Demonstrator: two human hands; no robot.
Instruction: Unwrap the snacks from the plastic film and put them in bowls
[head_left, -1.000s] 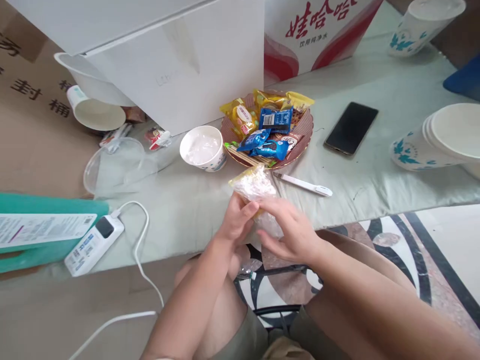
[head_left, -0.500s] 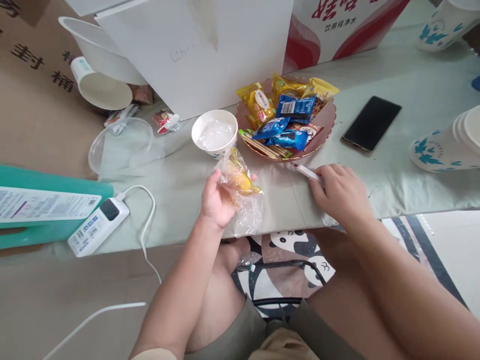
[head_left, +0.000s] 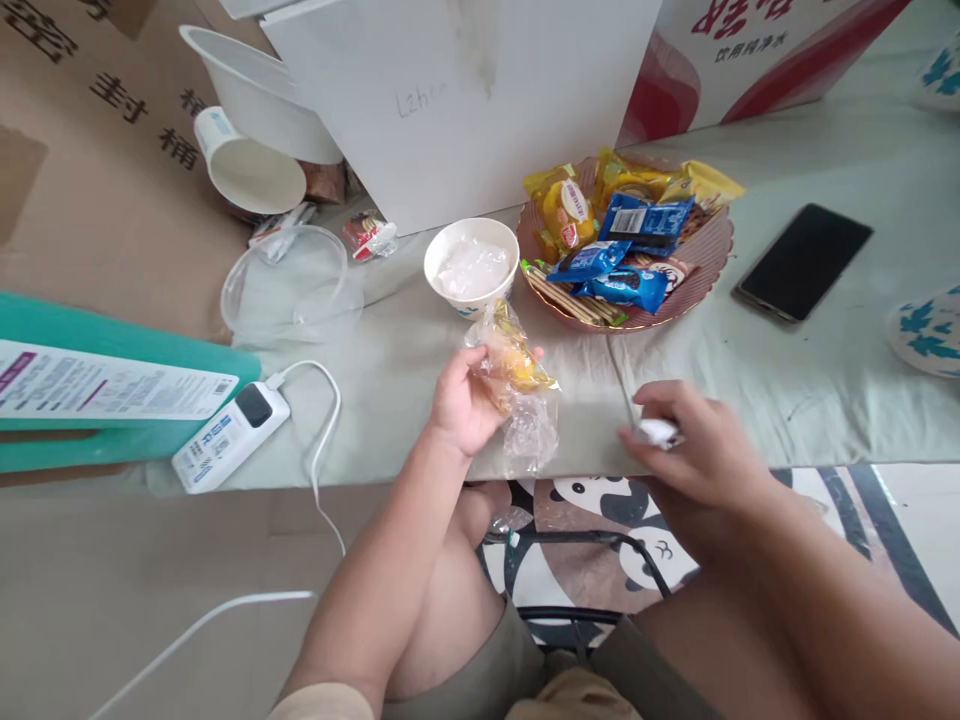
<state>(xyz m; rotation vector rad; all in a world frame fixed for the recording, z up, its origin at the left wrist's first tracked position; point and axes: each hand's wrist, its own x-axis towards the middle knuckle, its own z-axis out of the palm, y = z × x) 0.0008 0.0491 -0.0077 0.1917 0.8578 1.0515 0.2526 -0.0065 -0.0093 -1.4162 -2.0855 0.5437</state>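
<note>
My left hand (head_left: 463,408) is closed around a yellow snack wrapper (head_left: 520,366), with crinkled clear plastic (head_left: 531,432) hanging below it. This hand is just in front of a paper cup (head_left: 510,262) that has clear plastic inside. Over the table's front edge, my right hand (head_left: 709,445) pinches a small slim white object (head_left: 658,432); its kind is unclear. Behind both hands stands a pink glass bowl (head_left: 712,285) of packaged snacks: yellow packets (head_left: 564,212), blue packets (head_left: 646,222) and thin sticks (head_left: 570,297).
A black phone (head_left: 806,262) lies right of the bowl, near a patterned paper cup (head_left: 930,332). To the left are a clear plastic lid (head_left: 281,285), a white power bank (head_left: 231,437) with a cable, and a green jug (head_left: 127,410). A white box (head_left: 465,110) stands behind.
My right hand has drawn the white object back from beside the bowl toward the table's front edge, turning it. My left hand keeps its hold on the wrapper. The view has shifted left.
</note>
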